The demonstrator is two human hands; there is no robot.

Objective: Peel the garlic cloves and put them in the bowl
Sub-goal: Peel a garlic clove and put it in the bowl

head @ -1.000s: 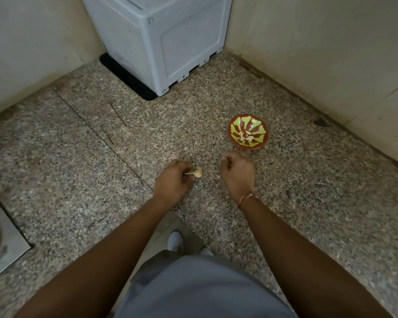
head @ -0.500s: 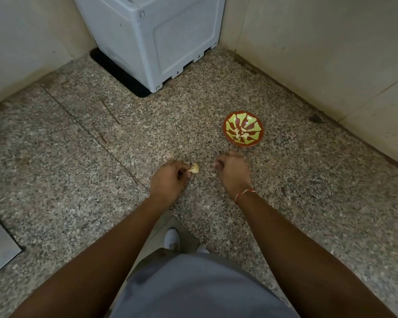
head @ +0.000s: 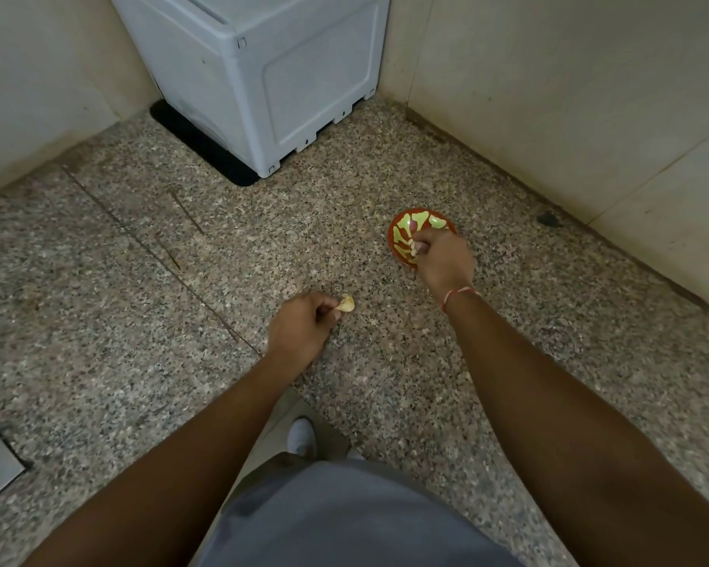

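Right-hand fingers (head: 420,245) now over bowl (head: 402,231).

Pale garlic piece (head: 346,304) pinched, red-green bowl (head: 404,233) on floor

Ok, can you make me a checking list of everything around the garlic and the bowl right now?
Surface: speckled stone floor, with pale flecks near the hands, maybe peel.
Job's things: red and green bowl on the floor, holding pale pieces; garlic piece outside the bowl.
Clutter: nothing seen.
Grips: left hand pinches the garlic piece above the floor; right hand is over the bowl, fingers curled on something pale, too small to tell.
Cables: nothing seen.
Surroundings: grey plastic appliance in the corner, cream walls, a white shoe, red wrist thread.
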